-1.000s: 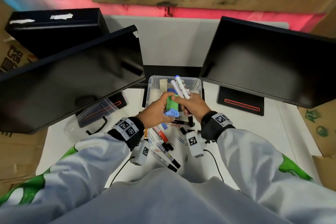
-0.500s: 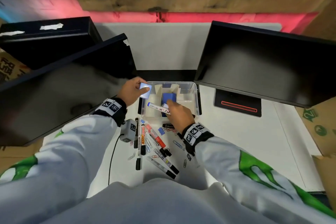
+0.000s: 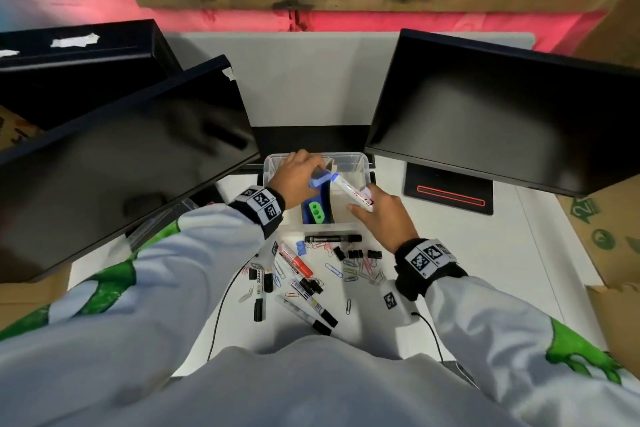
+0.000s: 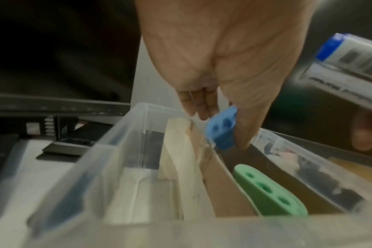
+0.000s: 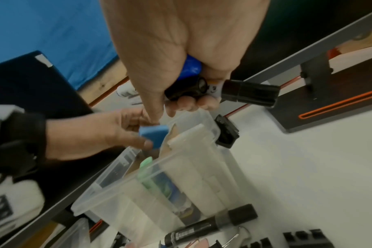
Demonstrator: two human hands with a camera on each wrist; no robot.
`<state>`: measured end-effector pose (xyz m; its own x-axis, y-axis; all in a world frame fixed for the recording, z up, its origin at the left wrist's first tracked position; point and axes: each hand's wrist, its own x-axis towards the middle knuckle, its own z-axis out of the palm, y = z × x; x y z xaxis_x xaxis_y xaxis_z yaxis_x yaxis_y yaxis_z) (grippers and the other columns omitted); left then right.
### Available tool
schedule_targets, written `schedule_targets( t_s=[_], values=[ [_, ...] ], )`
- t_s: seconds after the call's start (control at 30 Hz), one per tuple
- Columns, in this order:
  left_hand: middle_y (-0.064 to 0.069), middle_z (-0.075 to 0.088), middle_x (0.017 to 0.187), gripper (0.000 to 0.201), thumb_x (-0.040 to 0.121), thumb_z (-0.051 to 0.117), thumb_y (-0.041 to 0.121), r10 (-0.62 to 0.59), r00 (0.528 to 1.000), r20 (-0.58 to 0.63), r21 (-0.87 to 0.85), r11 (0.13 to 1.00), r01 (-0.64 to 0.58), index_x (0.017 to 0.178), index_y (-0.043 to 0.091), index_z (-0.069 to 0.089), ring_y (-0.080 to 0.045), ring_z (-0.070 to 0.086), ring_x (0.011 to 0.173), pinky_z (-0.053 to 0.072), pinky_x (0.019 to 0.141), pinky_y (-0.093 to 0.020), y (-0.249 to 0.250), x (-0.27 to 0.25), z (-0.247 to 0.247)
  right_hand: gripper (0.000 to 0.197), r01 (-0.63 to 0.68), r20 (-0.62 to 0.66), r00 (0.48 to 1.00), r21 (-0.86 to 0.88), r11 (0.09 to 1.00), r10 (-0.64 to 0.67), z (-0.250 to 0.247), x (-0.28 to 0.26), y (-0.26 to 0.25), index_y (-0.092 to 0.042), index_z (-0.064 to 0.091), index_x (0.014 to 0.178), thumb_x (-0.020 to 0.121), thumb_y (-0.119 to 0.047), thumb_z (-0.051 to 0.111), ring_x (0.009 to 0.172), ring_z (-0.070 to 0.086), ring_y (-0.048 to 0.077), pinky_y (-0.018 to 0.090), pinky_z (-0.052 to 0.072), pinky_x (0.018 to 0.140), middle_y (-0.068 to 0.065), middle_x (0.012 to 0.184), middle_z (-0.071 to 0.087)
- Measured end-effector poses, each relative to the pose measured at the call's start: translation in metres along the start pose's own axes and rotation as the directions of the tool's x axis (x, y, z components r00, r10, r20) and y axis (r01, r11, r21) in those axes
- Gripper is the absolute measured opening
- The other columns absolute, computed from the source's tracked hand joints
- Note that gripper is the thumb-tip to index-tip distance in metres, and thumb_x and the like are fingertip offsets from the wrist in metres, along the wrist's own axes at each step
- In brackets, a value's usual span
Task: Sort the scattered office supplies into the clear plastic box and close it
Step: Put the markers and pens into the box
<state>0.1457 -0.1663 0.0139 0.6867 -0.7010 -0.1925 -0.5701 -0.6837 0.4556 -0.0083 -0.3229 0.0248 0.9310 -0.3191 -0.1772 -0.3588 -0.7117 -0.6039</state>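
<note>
The clear plastic box [image 3: 361, 163] stands open between the two monitors, with cardboard dividers inside. My left hand [image 3: 299, 173] hovers over its middle and pinches a blue holed block [image 3: 320, 181] [image 4: 222, 128] just above a divider. A green holed block [image 3: 317, 213] [image 4: 267, 189] stands in the compartment below. My right hand [image 3: 375, 213] [image 5: 181, 102] grips a bundle of markers [image 5: 249, 94] over the box's right side; a white blue-capped marker [image 3: 349, 189] sticks out. Loose markers [image 3: 332, 238], binder clips [image 3: 356, 255] and paper clips [image 3: 363, 274] lie in front of the box.
A tilted black monitor [image 3: 121, 156] overhangs the box's left side, and another monitor [image 3: 502, 114] overhangs its right. A black stand base [image 3: 450, 191] sits right of the box. Cardboard [image 3: 609, 218] borders the white table's right edge. A cable [image 3: 221, 305] trails towards me.
The green block has left my left hand and stands in the box. My left hand carried the blue block from the left rim to over the middle. My right hand shifted right with the markers.
</note>
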Motion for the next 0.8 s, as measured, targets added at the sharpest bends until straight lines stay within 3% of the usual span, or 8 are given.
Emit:
schedule_targets(
  t_s=[0.07,0.17,0.27,0.4,0.57,0.63,0.7,0.8],
  values=[
    [-0.006,0.048,0.125,0.045,0.078,0.073,0.025,-0.023,0.999,-0.025,0.097,0.995,0.025,0.118,0.023,0.053,-0.026,0.045,0.116,0.038,0.098,-0.04,-0.003,-0.009,0.005,0.021,-0.039,-0.029,0.999,0.018,0.999,0.039,-0.003,-0.002,0.008,-0.015,0.055,0.102,0.093,-0.033,0.06,0.066,0.053,0.019,0.019,0.036,0.051,0.0,0.079,0.058],
    [-0.004,0.051,0.121,0.033,0.082,0.068,0.031,0.012,0.99,-0.143,0.16,0.987,0.011,0.112,0.024,0.055,-0.025,0.047,0.113,0.037,0.098,-0.04,0.002,-0.024,0.011,0.023,-0.109,0.032,0.994,0.033,0.993,0.108,0.004,-0.002,0.014,-0.015,0.054,0.112,0.094,-0.029,0.056,0.072,0.066,0.024,0.034,0.057,0.063,0.009,0.091,0.068],
    [-0.005,0.058,0.119,0.034,0.086,0.06,0.05,0.04,0.999,-0.001,0.271,0.962,-0.039,0.107,0.024,0.064,-0.028,0.05,0.112,0.037,0.096,-0.043,0.011,-0.032,0.02,0.026,-0.141,0.073,0.988,0.028,0.99,0.139,0.012,0.0,0.014,-0.015,0.051,0.116,0.095,-0.031,0.054,0.073,0.07,0.029,0.043,0.06,0.07,0.011,0.095,0.069],
    [-0.008,0.058,0.126,0.043,0.085,0.057,0.058,0.04,0.994,0.098,0.423,0.903,-0.078,0.114,0.027,0.066,-0.029,0.047,0.12,0.033,0.099,-0.043,0.014,-0.028,0.027,0.025,-0.199,0.131,0.974,0.097,0.975,0.185,0.008,0.009,0.007,-0.014,0.05,0.116,0.095,-0.027,0.054,0.075,0.07,0.033,0.041,0.059,0.066,0.008,0.089,0.062],
    [-0.01,0.057,0.125,0.069,0.081,0.05,0.07,-0.033,0.992,0.119,0.548,0.835,-0.037,0.124,0.017,0.058,-0.029,0.049,0.116,0.032,0.102,-0.043,0.014,-0.023,0.029,0.022,-0.248,0.209,0.957,0.229,0.941,0.201,-0.008,0.024,-0.007,-0.015,0.049,0.116,0.096,-0.022,0.053,0.055,0.06,0.021,0.029,0.051,0.052,0.009,0.085,0.06],
    [-0.009,0.061,0.114,0.065,0.083,0.052,0.068,-0.051,0.988,0.148,0.568,0.822,-0.043,0.117,0.013,0.059,-0.028,0.053,0.108,0.033,0.098,-0.041,0.015,-0.023,0.025,0.019,-0.246,0.236,0.952,0.201,0.948,0.197,-0.008,0.028,-0.008,-0.015,0.05,0.113,0.096,-0.022,0.053,0.055,0.06,0.021,0.028,0.051,0.051,0.009,0.083,0.06],
    [-0.007,0.065,0.104,0.047,0.087,0.055,0.054,-0.048,0.982,0.183,0.555,0.83,-0.063,0.108,0.013,0.063,-0.026,0.057,0.1,0.034,0.094,-0.04,0.017,-0.024,0.021,0.017,-0.251,0.272,0.94,0.139,0.958,0.206,-0.005,0.028,-0.006,-0.015,0.05,0.11,0.095,-0.022,0.054,0.057,0.059,0.021,0.028,0.051,0.051,0.009,0.083,0.06],
    [-0.007,0.067,0.102,0.035,0.088,0.059,0.043,-0.073,0.983,0.171,0.396,0.918,-0.001,0.109,0.015,0.059,-0.028,0.061,0.098,0.034,0.092,-0.039,0.012,-0.024,0.018,0.02,-0.233,0.237,0.95,0.102,0.967,0.204,0.002,0.023,0.002,-0.013,0.052,0.11,0.094,-0.024,0.055,0.064,0.058,0.024,0.036,0.057,0.06,0.009,0.085,0.059]
  ],
)
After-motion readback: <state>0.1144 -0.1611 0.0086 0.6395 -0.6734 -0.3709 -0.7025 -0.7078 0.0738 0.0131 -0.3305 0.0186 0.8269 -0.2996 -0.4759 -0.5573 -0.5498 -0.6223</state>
